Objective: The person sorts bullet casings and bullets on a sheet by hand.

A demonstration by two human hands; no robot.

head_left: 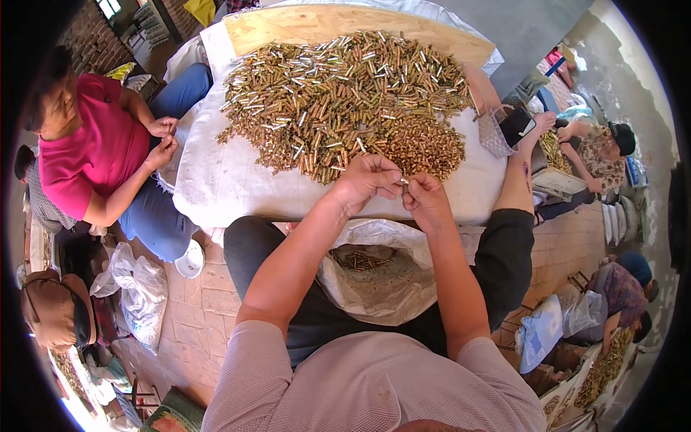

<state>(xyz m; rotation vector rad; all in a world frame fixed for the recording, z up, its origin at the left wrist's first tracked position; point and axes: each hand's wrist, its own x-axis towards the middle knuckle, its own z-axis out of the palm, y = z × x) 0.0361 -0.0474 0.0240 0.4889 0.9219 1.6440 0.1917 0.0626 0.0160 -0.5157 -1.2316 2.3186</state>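
Note:
My left hand [372, 183] and my right hand [427, 201] meet above the table's near edge, fingertips pinched together. Between them is a small shiny metal piece [404, 182], mostly covered by the fingers, so its exact kind cannot be told. Just beyond my hands lies a wide heap of slim, brass-coloured metal tubes [309, 93]. Shorter, coppery metal pieces [425, 147] form a denser patch at the heap's near right side. Below my forearms, between my legs, a white woven sack [410, 306] gapes with some metal tubes [360, 259] inside.
White cloth [223, 183] covers the table, with a wooden board [288, 25] along its far side. A person in a pink shirt [108, 144] sits at the left. A phone [517, 126] is at the right beside a woven basket [492, 133]. Other people work farther right.

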